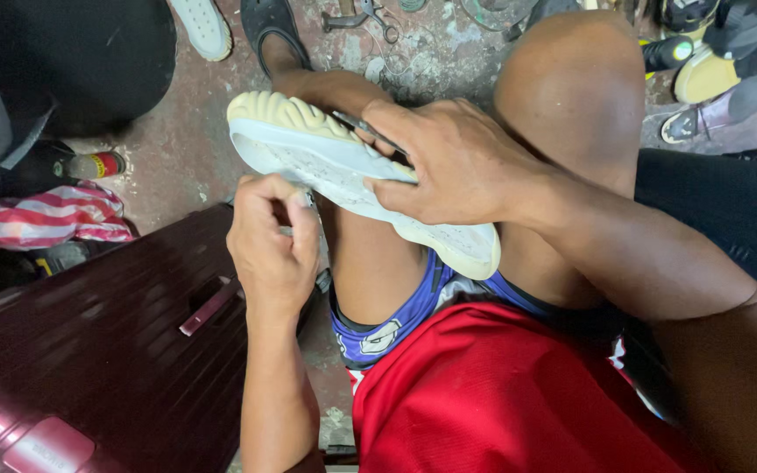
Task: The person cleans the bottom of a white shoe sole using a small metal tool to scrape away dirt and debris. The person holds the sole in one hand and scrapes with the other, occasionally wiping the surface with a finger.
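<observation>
The person sits with a white shoe (343, 171) resting sole-up across the knees. The right hand (449, 162) lies over it, grip closed on the sole with a thin dark tool (357, 125) under the fingers. The left hand (273, 236) pinches the shoe's near edge. A maroon suitcase (107, 350) stands just beside the left arm.

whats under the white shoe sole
Under the sole show a bare leg and blue shorts. The right hand covers its middle, gripping a thin tool; the left hand hides the near edge. The shoe's upper cannot be seen.
</observation>
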